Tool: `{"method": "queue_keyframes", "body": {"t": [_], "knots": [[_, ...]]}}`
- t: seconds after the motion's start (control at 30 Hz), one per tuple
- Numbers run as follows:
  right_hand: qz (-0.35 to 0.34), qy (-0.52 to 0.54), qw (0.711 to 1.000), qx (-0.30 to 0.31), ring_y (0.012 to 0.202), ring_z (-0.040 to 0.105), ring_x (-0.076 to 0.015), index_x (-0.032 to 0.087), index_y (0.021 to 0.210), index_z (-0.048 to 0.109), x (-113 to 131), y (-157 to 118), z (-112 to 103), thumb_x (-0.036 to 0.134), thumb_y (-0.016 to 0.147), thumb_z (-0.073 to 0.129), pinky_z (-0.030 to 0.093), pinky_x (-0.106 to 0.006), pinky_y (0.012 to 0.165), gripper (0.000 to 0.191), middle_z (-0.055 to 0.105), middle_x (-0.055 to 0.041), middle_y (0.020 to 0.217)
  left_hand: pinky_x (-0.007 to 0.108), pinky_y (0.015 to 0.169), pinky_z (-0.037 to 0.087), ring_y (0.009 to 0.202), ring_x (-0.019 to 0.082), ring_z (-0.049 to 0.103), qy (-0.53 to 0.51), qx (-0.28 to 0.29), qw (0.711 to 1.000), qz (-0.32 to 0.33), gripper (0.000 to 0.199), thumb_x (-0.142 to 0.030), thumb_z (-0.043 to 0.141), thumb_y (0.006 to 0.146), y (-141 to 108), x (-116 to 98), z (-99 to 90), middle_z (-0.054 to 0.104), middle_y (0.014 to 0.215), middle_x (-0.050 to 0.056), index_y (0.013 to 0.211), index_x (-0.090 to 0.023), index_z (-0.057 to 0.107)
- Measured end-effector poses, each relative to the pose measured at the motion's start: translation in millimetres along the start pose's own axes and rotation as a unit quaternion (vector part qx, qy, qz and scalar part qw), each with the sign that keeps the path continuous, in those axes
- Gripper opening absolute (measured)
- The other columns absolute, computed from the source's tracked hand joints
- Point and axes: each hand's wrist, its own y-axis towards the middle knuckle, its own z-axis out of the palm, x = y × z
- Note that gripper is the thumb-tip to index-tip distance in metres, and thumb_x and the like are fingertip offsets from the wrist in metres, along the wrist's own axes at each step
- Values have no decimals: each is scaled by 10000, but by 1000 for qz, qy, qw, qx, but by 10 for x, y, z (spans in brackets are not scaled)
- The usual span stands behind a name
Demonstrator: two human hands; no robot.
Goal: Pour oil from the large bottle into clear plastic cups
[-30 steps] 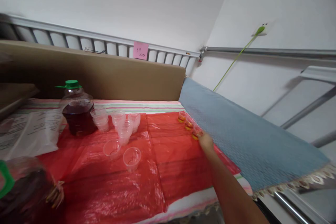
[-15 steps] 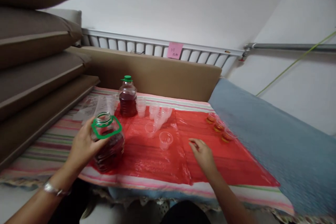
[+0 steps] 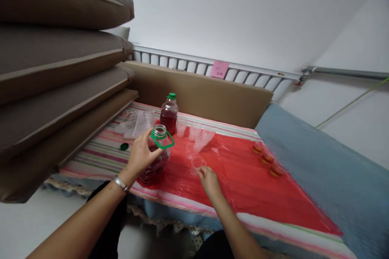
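Observation:
My left hand (image 3: 141, 154) is wrapped round the upper part of an uncapped clear plastic jug (image 3: 156, 168) of dark red liquid. A green carrying ring hangs at the jug's neck, and the jug stands upright near the front edge of the red plastic sheet (image 3: 243, 186). With thumb and fingers, my right hand (image 3: 210, 182) pinches the near right rim of a clear plastic cup (image 3: 198, 163), which looks empty. Just behind it is another clear cup (image 3: 190, 151). A loose green cap (image 3: 124, 146) lies on the striped cloth, left of my left hand.
A capped jug (image 3: 169, 116) of red liquid stands behind. Beside it are upright cup stacks (image 3: 181, 126) and a toppled stack (image 3: 203, 140). Three cups (image 3: 266, 158) with amber contents line the sheet's right side. Clear plastic packaging (image 3: 138, 123) lies left; stacked cushions (image 3: 67, 52) rise beyond.
My right hand has moved left to the front cup and taken hold of its rim. The left hand keeps its hold on the jug. The view has swung left, bringing the green cap into sight.

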Motion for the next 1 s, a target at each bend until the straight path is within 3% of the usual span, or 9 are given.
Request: {"method": "queue_keyframes", "body": {"t": [0.1,0.2,0.37,0.47,0.53,0.63,0.73,0.83,1.0], "knots": [[2,-6,1000,1,832,685,-228,177,890,691,43,-16,-60,189,813,560,524,-337,783,152,721,-107,895,457,1021,427,1187,320,567,-11,7,1000,-9,679,-444,694,757,1,4,-1,601,1293,152,1332,-172,455],[-40,3,997,-66,969,671,-281,165,1018,678,241,-40,-272,267,825,575,520,-429,857,242,705,-156,1040,463,1044,394,1215,331,542,-37,24,999,-17,708,-461,693,757,-7,-30,-9,584,1312,179,1346,-150,452],[-235,90,950,-187,1117,603,-253,218,1115,640,1165,-202,-704,337,926,514,471,-455,961,256,654,-121,1192,493,1074,334,1264,346,495,-74,53,996,-24,754,-443,699,752,-53,-122,6,530,1384,187,1395,-166,420],[-331,99,920,-184,1109,585,-242,215,1151,611,1688,-248,-751,311,922,555,461,-427,954,254,661,-106,1169,511,1113,274,1330,346,428,-132,82,988,-16,762,-456,703,750,-75,-173,-28,484,1437,185,1404,-178,428],[-344,85,919,-172,996,608,-238,198,1107,616,1854,-228,-683,334,919,572,473,-398,880,236,688,-95,1046,512,1140,230,1367,338,384,-190,106,976,-17,739,-424,716,740,-79,-194,-88,463,1462,167,1394,-199,457],[-322,50,931,-167,810,593,-219,191,945,636,1848,-171,-550,381,932,551,441,-363,767,209,678,-63,847,466,1159,221,1385,309,367,-329,125,934,-62,688,-339,734,719,-90,-153,-184,465,1473,120,1362,-229,513],[-311,48,935,-163,726,544,-196,201,806,629,1704,-123,-491,385,965,484,399,-338,725,284,621,-33,717,397,1123,295,1315,284,459,-459,46,860,-217,578,-336,758,690,-167,43,-187,559,1385,106,1238,-215,618],[-290,95,940,-156,685,515,-184,210,764,628,1557,-70,-504,391,973,454,390,-311,674,326,572,-17,665,397,1080,332,1228,283,528,-450,-50,817,-356,422,-413,736,692,-361,349,-65,660,1208,128,1034,-170,682],[-228,184,941,-168,700,555,-193,216,761,633,1344,52,-519,415,954,464,425,-305,663,325,599,-25,693,409,919,456,954,299,654,-448,-41,759,-470,331,-437,781,616,-748,628,202,725,821,95,752,-149,690]]}}
